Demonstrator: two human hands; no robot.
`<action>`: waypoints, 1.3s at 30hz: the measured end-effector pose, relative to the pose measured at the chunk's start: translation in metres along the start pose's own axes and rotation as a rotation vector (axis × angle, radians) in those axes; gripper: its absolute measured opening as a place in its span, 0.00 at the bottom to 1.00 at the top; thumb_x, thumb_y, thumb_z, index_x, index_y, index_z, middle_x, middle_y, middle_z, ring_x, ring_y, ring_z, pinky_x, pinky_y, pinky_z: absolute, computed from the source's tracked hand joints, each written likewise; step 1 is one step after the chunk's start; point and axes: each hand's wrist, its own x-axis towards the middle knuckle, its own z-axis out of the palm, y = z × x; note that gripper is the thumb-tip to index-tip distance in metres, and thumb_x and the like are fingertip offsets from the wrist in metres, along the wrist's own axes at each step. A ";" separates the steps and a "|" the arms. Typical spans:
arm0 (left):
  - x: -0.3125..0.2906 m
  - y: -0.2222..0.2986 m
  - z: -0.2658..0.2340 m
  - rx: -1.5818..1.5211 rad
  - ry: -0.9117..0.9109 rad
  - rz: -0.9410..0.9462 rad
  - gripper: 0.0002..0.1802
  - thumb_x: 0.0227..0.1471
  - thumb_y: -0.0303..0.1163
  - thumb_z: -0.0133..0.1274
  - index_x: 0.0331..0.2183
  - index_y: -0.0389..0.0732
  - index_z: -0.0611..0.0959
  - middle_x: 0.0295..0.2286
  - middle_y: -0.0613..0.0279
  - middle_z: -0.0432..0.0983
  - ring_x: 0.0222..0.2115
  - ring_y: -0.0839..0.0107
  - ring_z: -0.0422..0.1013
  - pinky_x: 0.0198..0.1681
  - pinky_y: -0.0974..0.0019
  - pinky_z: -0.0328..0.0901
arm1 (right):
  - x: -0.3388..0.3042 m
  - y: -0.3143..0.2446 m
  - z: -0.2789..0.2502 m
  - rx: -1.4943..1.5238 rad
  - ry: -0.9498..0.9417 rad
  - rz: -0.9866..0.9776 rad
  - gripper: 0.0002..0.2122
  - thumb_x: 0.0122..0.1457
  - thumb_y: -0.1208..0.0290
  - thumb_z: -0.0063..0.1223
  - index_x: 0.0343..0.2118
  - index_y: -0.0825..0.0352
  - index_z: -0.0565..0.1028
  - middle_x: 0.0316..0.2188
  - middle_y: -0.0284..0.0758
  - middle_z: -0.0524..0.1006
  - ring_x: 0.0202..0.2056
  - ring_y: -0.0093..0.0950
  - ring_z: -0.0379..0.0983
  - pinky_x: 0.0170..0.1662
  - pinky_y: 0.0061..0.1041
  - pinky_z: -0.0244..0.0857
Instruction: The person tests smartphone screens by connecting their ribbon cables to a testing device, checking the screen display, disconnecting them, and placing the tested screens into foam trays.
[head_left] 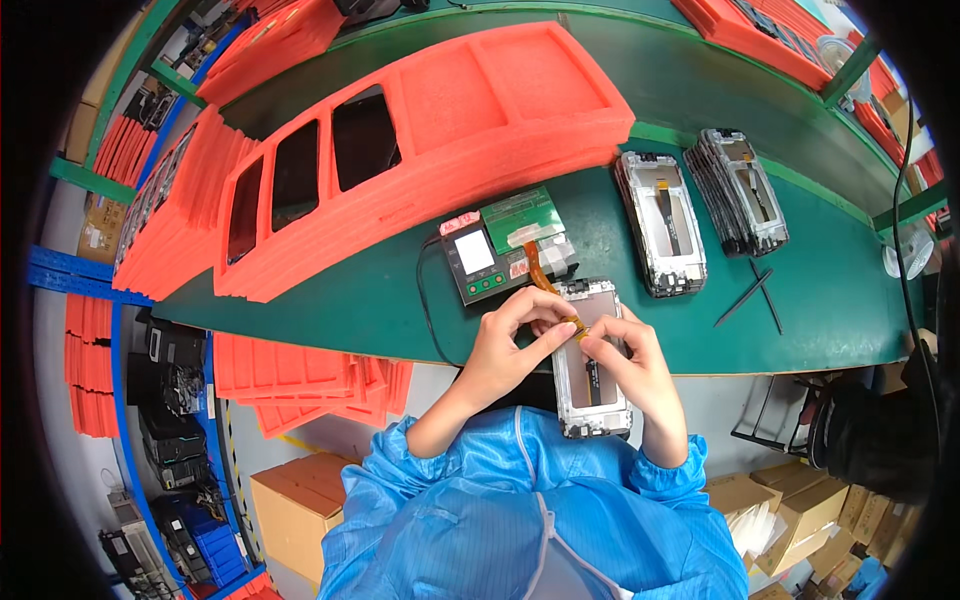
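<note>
A phone frame [575, 400] lies partly over the front edge of the green table, in front of my body. My left hand [510, 340] pinches the end of an orange flex cable [538, 268] above the frame. This cable runs from a small tester [482, 270] with a lit white screen and a green circuit board [521, 217] on top. My right hand [632, 362] is closed at the same spot, thumb and finger on the phone frame's short flex cable [592, 380]. The fingertips nearly meet, and they hide the joint between the two cables.
Red foam trays [430, 170] holding dark phone screens [297, 175] are stacked at the back left. Two stacks of phone frames [664, 225] [742, 190] stand at the right. Crossed dark tweezers-like sticks [750, 298] lie near them. Cardboard boxes [305, 500] sit below the table.
</note>
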 end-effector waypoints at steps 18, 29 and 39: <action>0.001 -0.001 -0.002 -0.024 -0.021 0.009 0.11 0.52 0.25 0.58 0.38 0.33 0.77 0.35 0.61 0.77 0.36 0.78 0.73 0.42 0.73 0.66 | -0.003 0.002 0.005 0.024 -0.005 0.040 0.06 0.55 0.74 0.54 0.24 0.70 0.74 0.22 0.32 0.73 0.28 0.21 0.67 0.33 0.21 0.60; 0.001 -0.001 -0.002 0.021 -0.024 0.017 0.10 0.51 0.24 0.58 0.37 0.33 0.78 0.35 0.60 0.77 0.36 0.76 0.73 0.43 0.72 0.66 | -0.002 -0.001 0.004 -0.002 -0.009 0.020 0.06 0.54 0.74 0.54 0.25 0.71 0.75 0.24 0.34 0.72 0.28 0.22 0.68 0.32 0.22 0.60; 0.002 0.000 -0.003 -0.013 -0.051 0.015 0.19 0.51 0.21 0.57 0.45 0.34 0.72 0.35 0.62 0.74 0.37 0.77 0.71 0.43 0.73 0.65 | -0.003 0.003 0.005 -0.045 -0.009 0.017 0.07 0.55 0.72 0.56 0.26 0.70 0.75 0.28 0.35 0.71 0.29 0.23 0.68 0.33 0.24 0.60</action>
